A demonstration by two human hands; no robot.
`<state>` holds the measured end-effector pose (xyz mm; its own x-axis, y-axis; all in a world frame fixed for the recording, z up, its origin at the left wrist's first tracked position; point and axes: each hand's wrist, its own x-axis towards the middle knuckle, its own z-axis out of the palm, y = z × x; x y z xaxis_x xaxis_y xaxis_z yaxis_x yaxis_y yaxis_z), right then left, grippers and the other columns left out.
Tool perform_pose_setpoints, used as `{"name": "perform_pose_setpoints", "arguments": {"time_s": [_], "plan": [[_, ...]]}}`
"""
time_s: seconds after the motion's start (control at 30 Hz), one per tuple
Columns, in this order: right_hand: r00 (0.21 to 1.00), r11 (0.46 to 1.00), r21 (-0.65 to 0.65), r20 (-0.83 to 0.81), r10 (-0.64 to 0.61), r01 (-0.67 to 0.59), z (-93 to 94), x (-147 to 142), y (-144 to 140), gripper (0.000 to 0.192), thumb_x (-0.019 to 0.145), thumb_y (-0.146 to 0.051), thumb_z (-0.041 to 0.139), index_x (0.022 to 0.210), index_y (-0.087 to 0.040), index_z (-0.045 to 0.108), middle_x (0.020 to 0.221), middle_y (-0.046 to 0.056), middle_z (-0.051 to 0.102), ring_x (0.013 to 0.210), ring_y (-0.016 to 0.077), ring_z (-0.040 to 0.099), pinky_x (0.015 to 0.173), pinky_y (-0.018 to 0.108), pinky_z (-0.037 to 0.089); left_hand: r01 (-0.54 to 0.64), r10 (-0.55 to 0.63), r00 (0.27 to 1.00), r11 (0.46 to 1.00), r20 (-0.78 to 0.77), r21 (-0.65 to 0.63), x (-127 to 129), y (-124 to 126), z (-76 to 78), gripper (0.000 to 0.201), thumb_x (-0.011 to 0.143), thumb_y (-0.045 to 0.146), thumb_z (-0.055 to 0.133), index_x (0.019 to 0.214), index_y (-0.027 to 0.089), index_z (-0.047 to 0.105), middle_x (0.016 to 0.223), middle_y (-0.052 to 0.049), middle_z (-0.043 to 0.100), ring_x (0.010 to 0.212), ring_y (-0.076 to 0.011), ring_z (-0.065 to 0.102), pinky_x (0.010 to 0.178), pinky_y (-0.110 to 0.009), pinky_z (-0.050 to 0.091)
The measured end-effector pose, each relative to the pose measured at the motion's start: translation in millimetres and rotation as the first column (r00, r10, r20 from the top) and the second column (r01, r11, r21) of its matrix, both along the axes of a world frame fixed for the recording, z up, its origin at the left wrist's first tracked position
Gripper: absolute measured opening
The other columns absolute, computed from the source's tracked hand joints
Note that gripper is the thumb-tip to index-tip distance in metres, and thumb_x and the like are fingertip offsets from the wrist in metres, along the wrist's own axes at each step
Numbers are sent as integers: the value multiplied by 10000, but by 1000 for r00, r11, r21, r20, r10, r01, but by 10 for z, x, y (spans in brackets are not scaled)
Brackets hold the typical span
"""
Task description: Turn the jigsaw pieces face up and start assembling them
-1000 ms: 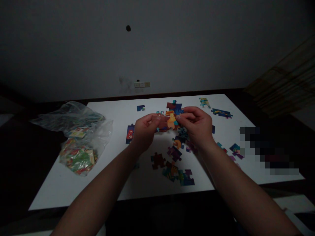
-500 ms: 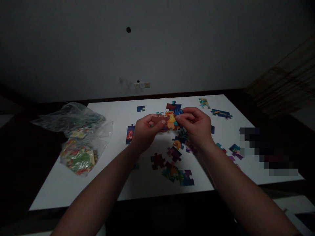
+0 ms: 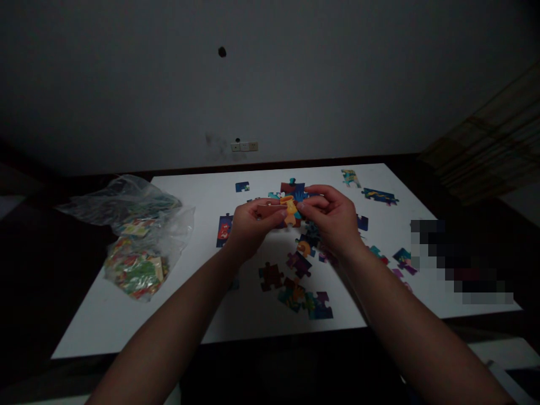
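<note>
Above the middle of a white table (image 3: 126, 315), both hands pinch puzzle pieces together. My left hand (image 3: 248, 228) grips a reddish-brown puzzle piece (image 3: 270, 212) by its left side. My right hand (image 3: 331, 219) holds an orange and teal puzzle piece (image 3: 291, 208) pressed against the brown one's right edge. Loose jigsaw pieces lie below the hands, among them a dark red piece (image 3: 270, 276), a purple piece (image 3: 298, 262) and a blue-green joined pair (image 3: 306, 301).
A clear plastic bag (image 3: 135, 239) of colourful pieces lies on the table's left edge. More pieces sit at the back: a small blue one (image 3: 242, 187), a blue-yellow strip (image 3: 378, 196), a red-blue piece (image 3: 223, 229). A blurred patch covers the right side.
The hands and their held pieces have shifted slightly left and closer together; the orange piece now sits tighter against the brown one.
</note>
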<state>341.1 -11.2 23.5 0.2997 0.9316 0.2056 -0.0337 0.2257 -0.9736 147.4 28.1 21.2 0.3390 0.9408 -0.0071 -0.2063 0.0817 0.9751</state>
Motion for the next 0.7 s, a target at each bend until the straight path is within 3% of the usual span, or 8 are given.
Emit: {"name": "perform_pose_setpoints", "arguments": {"time_s": [0.17, 0.53, 0.6, 0.7], "plan": [[999, 999, -12, -3, 42, -42, -7, 12, 0, 426, 752, -367, 974, 1114, -268, 774, 792, -38, 822, 691, 168, 771, 760, 356, 681, -7, 8, 1000, 999, -26, 36, 18, -9, -6, 254, 783, 427, 966, 879, 216, 859, 933, -89, 851, 769, -173, 759, 727, -332, 659], [998, 998, -19, 20, 67, -66, -29, 5, 0, 485, 704, -389, 1017, 1114, -277, 782, 789, -47, 806, 696, 170, 761, 722, 328, 655, -27, 27, 1000, 1000, -2, 11, 28, -28, -3, 253, 786, 423, 966, 820, 204, 842, 800, -56, 811, 702, -162, 737, 689, -307, 621], [999, 999, 0, 23, 43, -43, -13, 28, 4, 415, 783, -458, 966, 1109, -276, 785, 910, -2, 849, 776, 187, 798, 697, 310, 633, -77, 77, 997, 997, 13, 1, -16, 28, 17, 260, 763, 407, 975, 807, 196, 830, 774, -51, 799, 680, -160, 734, 677, -295, 610], [994, 993, 49, -27, -105, 106, -11, 132, 47, 287, 953, -533, 773, 1077, -273, 764, 1111, 50, 865, 889, 197, 824, 619, 273, 565, -280, 279, 957, 960, 78, -4, -153, 201, 75, 273, 733, 398, 964, 817, 198, 798, 727, -25, 772, 654, -165, 738, 678, -289, 615]]}}
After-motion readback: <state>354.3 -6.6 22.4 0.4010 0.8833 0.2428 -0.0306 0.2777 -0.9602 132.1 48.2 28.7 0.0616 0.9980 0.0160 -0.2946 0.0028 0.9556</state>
